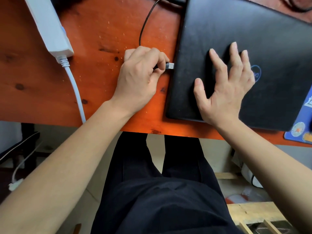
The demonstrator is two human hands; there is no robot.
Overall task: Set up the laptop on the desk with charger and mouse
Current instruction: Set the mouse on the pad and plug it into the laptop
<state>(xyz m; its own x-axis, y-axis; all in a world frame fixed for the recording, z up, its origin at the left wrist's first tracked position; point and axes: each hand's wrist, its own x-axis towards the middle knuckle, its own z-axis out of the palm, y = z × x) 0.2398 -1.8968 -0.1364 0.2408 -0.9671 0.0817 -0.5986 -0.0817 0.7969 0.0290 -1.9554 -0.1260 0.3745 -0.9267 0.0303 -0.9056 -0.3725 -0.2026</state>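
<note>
Laptop (253,39) closed on orange desk (42,90); left grip (138,76) pinches seemingly USB plug (170,65), right grip (224,92) spread.

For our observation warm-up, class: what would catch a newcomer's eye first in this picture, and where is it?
The closed black laptop fills the right of the orange wooden desk, with the right-hand grip spread flat on its lid. At its left edge the left-hand grip pinches a USB plug. A white power strip lies at upper left.
</note>
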